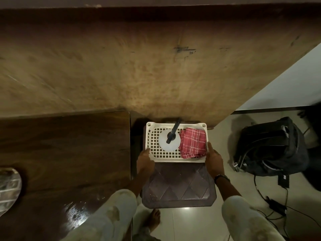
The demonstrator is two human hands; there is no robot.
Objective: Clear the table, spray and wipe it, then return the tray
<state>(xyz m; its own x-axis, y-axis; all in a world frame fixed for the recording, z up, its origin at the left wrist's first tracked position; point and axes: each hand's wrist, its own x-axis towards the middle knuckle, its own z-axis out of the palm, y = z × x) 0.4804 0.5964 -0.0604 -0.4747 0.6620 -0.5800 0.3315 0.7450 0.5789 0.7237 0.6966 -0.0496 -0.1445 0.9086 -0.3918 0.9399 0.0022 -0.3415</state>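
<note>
Left hand and right hand each grip a side rim of the white tray; between them stands the spray bottle, red checked cloth nearer the right hand; stool beneath.

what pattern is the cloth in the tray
Red with white checks; the cloth shows in the head view.

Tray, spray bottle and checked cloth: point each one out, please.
Tray (157, 154): head view, bare lattice floor near front left.
Spray bottle (165, 144): head view, white body beside the dark nozzle.
Checked cloth (193, 143): head view, middle of the folded red fabric.
</note>
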